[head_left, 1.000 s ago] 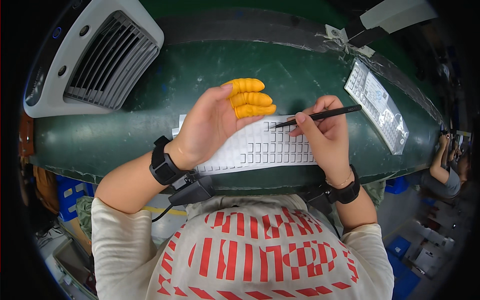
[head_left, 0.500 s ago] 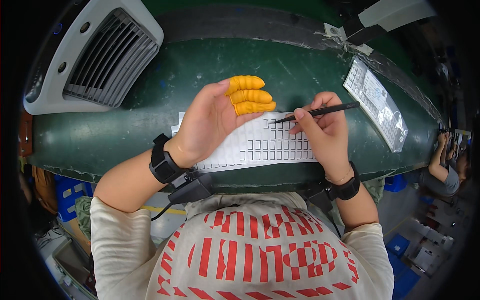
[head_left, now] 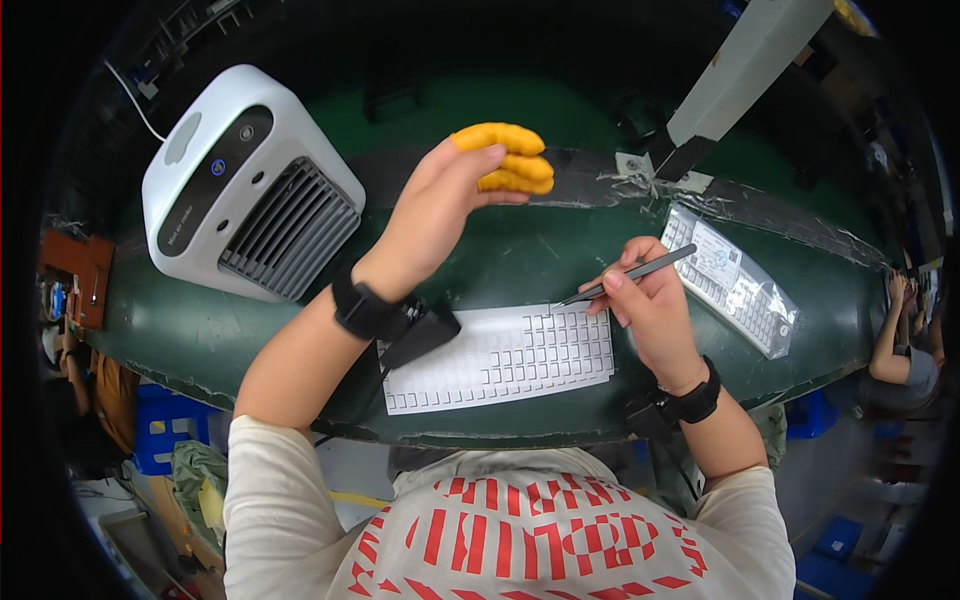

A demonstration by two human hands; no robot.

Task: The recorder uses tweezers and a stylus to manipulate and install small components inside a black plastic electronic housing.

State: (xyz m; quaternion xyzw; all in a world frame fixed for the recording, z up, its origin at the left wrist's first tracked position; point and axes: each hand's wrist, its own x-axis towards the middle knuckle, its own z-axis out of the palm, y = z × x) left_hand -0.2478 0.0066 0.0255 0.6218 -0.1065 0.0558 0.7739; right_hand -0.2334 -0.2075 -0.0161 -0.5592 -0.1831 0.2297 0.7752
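Note:
My left hand (head_left: 428,215), raised over the far side of the bench, wears yellow finger cots (head_left: 500,137) on three fingers. Those fingers stretch out to the right, with the thumb lying along them; I see nothing held there. Slim dark tweezers (head_left: 640,269) are pinched in my right hand (head_left: 648,305), their tips pointing down-left at the upper edge of a white sheet (head_left: 440,385). Rows of small black bracket outlines cover much of the sheet, denser on its right. Whether the tips touch it or hold anything is too small to tell.
A white desktop air cooler (head_left: 300,225) stands at the left. To the right lies a white keyboard (head_left: 735,285) in clear plastic. A grey post (head_left: 745,70) rises behind it. Black boxes are strapped at both wrists, the left one (head_left: 425,335) overhanging the sheet. Another person's arm (head_left: 888,335) shows far right.
The view has tilted up, showing more of the far side. My left hand has moved up and away from the sheet, its thumb now along the fingers. The right hand keeps the tweezers over the sheet's top edge.

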